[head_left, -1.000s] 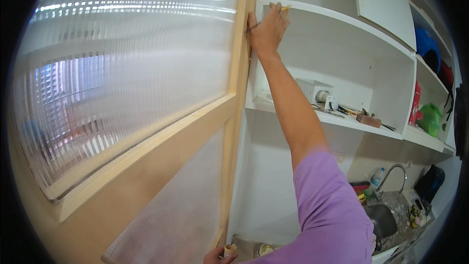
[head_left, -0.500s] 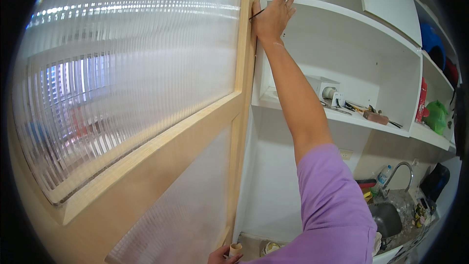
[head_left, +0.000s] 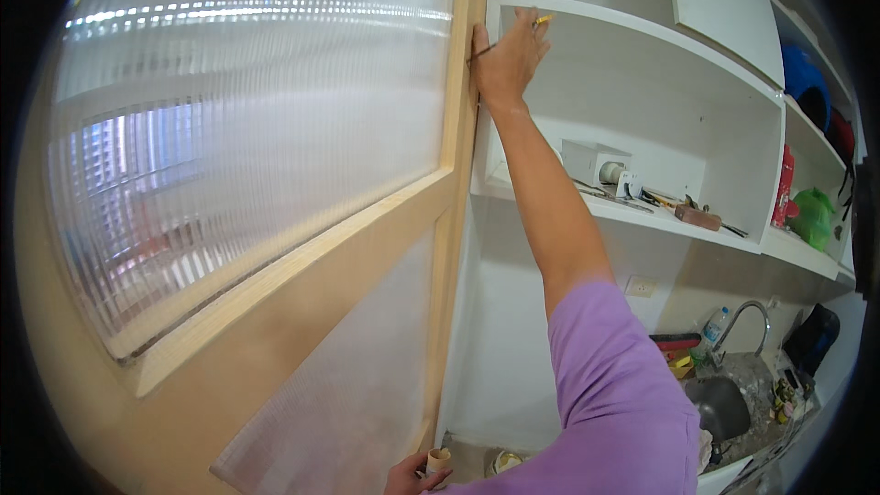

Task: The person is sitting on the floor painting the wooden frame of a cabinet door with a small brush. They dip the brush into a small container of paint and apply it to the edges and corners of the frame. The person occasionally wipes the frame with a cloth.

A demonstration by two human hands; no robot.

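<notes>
My right hand (head_left: 510, 60) reaches up to the edge of a pale wooden door (head_left: 463, 64) with ribbed clear panels. Between its fingers is a thin stick (head_left: 543, 20) with a yellow end, its dark, slender other end (head_left: 481, 53) pointing at the door's edge. The thumb rests near that edge. Low in the view, my left hand (head_left: 408, 475) is closed around a small tan cylinder (head_left: 438, 460) with an open top. What the cylinder holds is hard to make out.
A white wall cabinet (head_left: 632, 73) stands right of the door. Its shelf carries a white box (head_left: 594, 160), tools and a brown block (head_left: 698, 216). Farther right are a green bag (head_left: 812, 218) and a red bottle (head_left: 785, 185). Below sits a sink (head_left: 720, 408) with a curved tap (head_left: 761, 316).
My right hand has moved a little down along the door's edge with the thin stick. My left hand and the cylinder sit slightly higher in view. The view has shifted slightly.
</notes>
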